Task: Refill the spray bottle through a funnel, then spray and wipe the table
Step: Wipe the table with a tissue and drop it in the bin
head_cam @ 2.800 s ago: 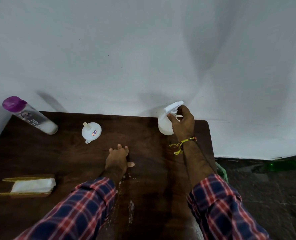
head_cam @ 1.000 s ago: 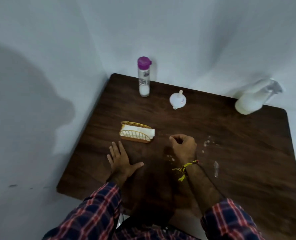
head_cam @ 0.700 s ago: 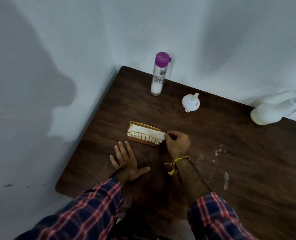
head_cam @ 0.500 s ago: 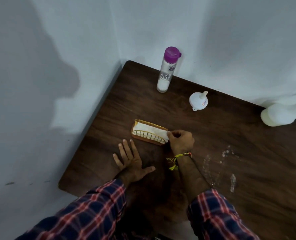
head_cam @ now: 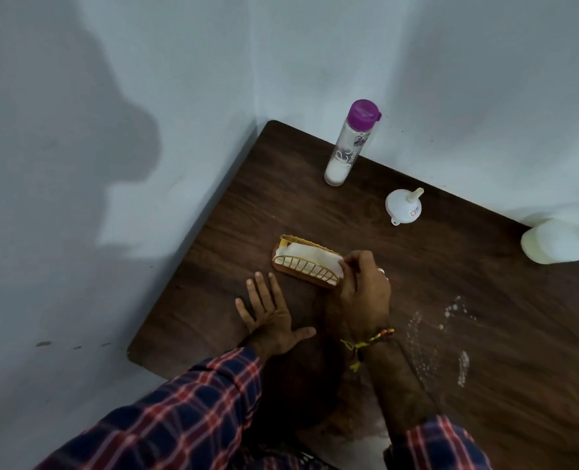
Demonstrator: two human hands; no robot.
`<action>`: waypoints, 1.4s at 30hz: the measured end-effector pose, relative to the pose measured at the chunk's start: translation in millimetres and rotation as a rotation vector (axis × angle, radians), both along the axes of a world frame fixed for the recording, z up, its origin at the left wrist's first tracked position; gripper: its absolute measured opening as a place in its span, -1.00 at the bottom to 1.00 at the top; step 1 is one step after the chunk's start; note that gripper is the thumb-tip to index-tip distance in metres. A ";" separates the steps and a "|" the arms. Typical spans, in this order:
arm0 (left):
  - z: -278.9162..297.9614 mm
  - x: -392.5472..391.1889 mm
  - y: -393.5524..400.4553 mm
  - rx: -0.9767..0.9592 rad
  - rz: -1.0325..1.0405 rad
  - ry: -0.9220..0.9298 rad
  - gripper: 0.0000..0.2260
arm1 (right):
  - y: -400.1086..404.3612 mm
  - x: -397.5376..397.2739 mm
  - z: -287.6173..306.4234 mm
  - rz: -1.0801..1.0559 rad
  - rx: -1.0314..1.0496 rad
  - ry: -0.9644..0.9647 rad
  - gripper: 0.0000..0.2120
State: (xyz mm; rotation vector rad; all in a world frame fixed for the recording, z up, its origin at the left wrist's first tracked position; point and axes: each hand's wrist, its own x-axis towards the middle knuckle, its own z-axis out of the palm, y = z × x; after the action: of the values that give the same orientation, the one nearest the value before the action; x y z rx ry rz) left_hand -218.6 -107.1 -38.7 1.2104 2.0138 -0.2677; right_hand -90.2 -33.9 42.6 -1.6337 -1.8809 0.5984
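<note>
A gold wire holder point(head_cam: 301, 269) with white paper napkins point(head_cam: 310, 254) sits on the dark wooden table point(head_cam: 501, 334). My right hand point(head_cam: 364, 293) pinches the right end of the napkins. My left hand point(head_cam: 269, 317) lies flat on the table with fingers spread, just in front of the holder. The white spray bottle point(head_cam: 555, 240) stands at the far right, cut off by the frame edge. A white funnel point(head_cam: 404, 206) lies upside down behind the holder. A clear bottle with a purple cap point(head_cam: 349, 144) stands by the wall. White spray droplets point(head_cam: 447, 334) dot the table to the right.
The table stands in a corner, with white walls point(head_cam: 145, 96) to its left and behind it. Its front left corner point(head_cam: 133, 354) and left edge are close to my left hand.
My right hand let go of the spray bottle, crossed to the left and took hold of the napkins in the holder. My left hand stayed flat on the table. The view swung left.
</note>
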 end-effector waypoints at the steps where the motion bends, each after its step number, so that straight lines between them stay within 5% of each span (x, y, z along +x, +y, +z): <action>1: -0.2 -0.2 -0.2 0.001 -0.001 -0.003 0.29 | -1.4 -0.1 3.3 0.001 0.031 0.027 -0.94; 6: -0.9 0.2 -1.3 0.009 0.009 -0.005 0.30 | 1.5 -7.5 29.0 0.097 0.162 0.177 -0.87; 11: 2.6 0.0 0.1 -0.007 0.018 -0.007 0.30 | 14.7 -2.3 66.9 -0.056 0.327 0.389 -0.87; 20: 22.3 5.8 1.2 -0.004 0.058 0.011 0.28 | 6.9 32.5 86.7 -0.172 0.112 0.652 -0.89; 27: 41.3 50.3 -20.2 0.254 0.163 0.155 -0.09 | -18.5 90.1 98.6 -0.353 -0.060 0.941 -0.83; 33: 51.5 92.8 -14.8 0.581 0.113 -0.057 -0.62 | -36.9 164.8 82.0 -0.349 -0.176 0.842 -0.86; 42: 39.7 124.5 28.3 0.440 -0.030 -0.179 -0.61 | -13.6 202.4 39.6 -0.307 -0.382 0.738 -0.71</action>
State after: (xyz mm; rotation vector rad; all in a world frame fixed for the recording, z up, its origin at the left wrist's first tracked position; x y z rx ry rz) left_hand -94.1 -78.8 1.0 1.4722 1.9536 0.2780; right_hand 112.2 -47.6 82.2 -1.5713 -1.0014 1.2679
